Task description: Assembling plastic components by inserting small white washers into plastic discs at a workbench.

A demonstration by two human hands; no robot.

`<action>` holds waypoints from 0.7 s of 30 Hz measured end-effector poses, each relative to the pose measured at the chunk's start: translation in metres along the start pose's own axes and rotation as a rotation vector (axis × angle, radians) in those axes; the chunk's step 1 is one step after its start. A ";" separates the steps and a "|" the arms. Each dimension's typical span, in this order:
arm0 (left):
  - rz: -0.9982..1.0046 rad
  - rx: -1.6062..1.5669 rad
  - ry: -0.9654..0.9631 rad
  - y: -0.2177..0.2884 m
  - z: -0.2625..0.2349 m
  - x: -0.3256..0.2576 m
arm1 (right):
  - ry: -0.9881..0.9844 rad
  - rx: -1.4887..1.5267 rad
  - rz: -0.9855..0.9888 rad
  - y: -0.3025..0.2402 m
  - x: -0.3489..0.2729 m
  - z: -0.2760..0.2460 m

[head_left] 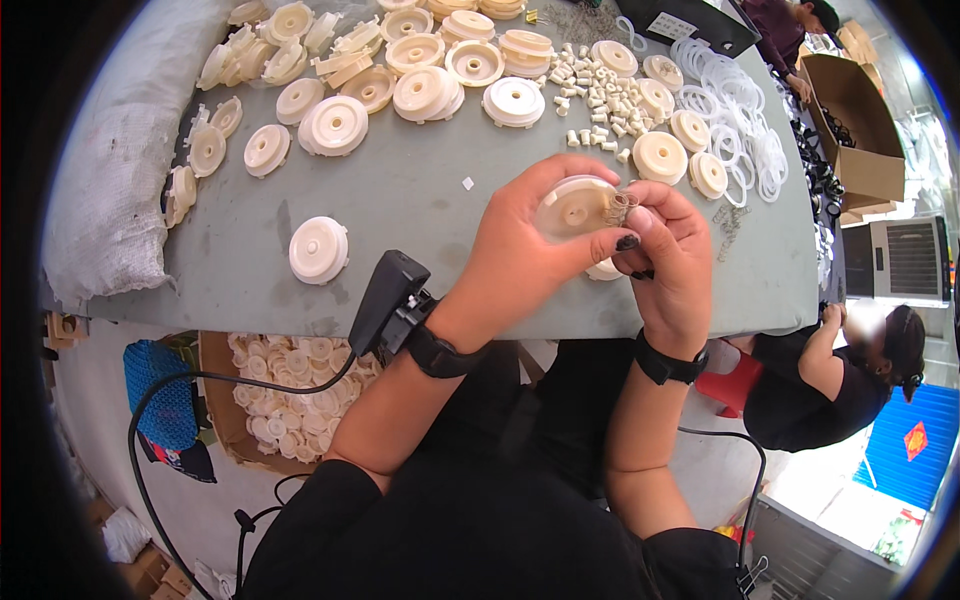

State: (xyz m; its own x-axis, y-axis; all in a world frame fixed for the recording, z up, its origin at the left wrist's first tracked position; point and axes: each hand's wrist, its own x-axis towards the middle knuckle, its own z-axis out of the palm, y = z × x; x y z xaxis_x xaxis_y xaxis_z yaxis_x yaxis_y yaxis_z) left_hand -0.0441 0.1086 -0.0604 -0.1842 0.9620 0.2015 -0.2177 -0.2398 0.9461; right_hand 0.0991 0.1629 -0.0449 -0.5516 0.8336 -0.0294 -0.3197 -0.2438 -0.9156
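Arms, 2: bare below short black sleeves, both bent at the elbow. Left forearm: slanting up and rightward. Right forearm: nearly upright, tilting slightly rightward at the wrist. Hands, 2: brought close together in front of the torso. Left hand: fingers arched above, thumb stretched rightward below, closed in a wide C-shaped grip; thumbnail dark. Right hand: thumb and index finger drawn into a pinch, remaining fingers curled beneath; dark nails showing, just beside the left thumb tip.
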 end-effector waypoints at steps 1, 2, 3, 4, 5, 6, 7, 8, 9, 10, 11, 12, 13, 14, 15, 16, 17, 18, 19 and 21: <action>-0.002 0.002 -0.002 0.000 -0.001 0.001 | 0.002 0.002 -0.001 -0.002 -0.001 -0.002; -0.022 0.020 -0.033 0.000 -0.004 0.001 | -0.018 -0.050 0.005 -0.004 -0.001 -0.004; -0.043 0.040 -0.063 0.001 -0.007 0.001 | -0.039 -0.101 0.010 -0.007 -0.002 -0.005; -0.047 0.043 -0.066 0.003 -0.009 0.002 | -0.036 -0.097 0.010 -0.010 -0.004 -0.004; -0.151 -0.036 -0.115 0.006 -0.011 0.002 | -0.035 -0.198 0.011 -0.014 -0.007 -0.001; -0.255 -0.114 -0.164 0.009 -0.013 0.003 | -0.033 -0.299 0.012 -0.019 -0.009 0.000; -0.261 -0.111 -0.167 0.009 -0.014 0.003 | -0.029 -0.294 0.014 -0.022 -0.010 0.000; -0.280 -0.084 -0.196 0.011 -0.016 0.004 | -0.059 -0.385 0.026 -0.027 -0.012 0.001; -0.299 -0.058 -0.225 0.012 -0.017 0.004 | -0.089 -0.475 0.038 -0.029 -0.014 0.002; -0.306 -0.054 -0.228 0.013 -0.019 0.003 | -0.085 -0.468 0.040 -0.031 -0.015 0.003; -0.299 -0.039 -0.264 0.014 -0.020 0.004 | -0.105 -0.470 0.066 -0.033 -0.016 0.004; -0.293 -0.024 -0.301 0.014 -0.021 0.003 | -0.125 -0.471 0.094 -0.033 -0.017 0.004; -0.299 -0.023 -0.304 0.014 -0.022 0.002 | -0.119 -0.467 0.097 -0.032 -0.017 0.002; -0.300 -0.052 -0.314 0.013 -0.024 0.001 | -0.152 -0.385 0.139 -0.029 -0.016 0.000; -0.301 -0.081 -0.322 0.012 -0.025 0.000 | -0.184 -0.303 0.181 -0.026 -0.015 -0.003; -0.308 -0.082 -0.323 0.010 -0.025 -0.001 | -0.180 -0.299 0.185 -0.022 -0.013 -0.006; -0.295 -0.073 -0.314 0.011 -0.022 -0.001 | -0.210 -0.155 0.215 -0.019 -0.012 -0.011; -0.282 -0.063 -0.305 0.012 -0.019 0.000 | -0.240 -0.010 0.242 -0.017 -0.012 -0.014; -0.293 -0.052 -0.311 0.011 -0.016 0.000 | -0.235 0.005 0.238 -0.015 -0.011 -0.017; -0.156 0.166 -0.250 0.005 -0.016 -0.001 | -0.218 -0.104 0.216 -0.009 -0.008 -0.017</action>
State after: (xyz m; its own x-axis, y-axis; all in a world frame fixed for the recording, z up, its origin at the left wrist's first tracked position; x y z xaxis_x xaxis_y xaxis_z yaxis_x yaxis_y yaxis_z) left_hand -0.0608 0.1048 -0.0604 0.0842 0.9926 0.0874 -0.0619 -0.0824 0.9947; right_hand 0.1197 0.1672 -0.0436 -0.7537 0.6397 -0.1509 -0.1031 -0.3418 -0.9341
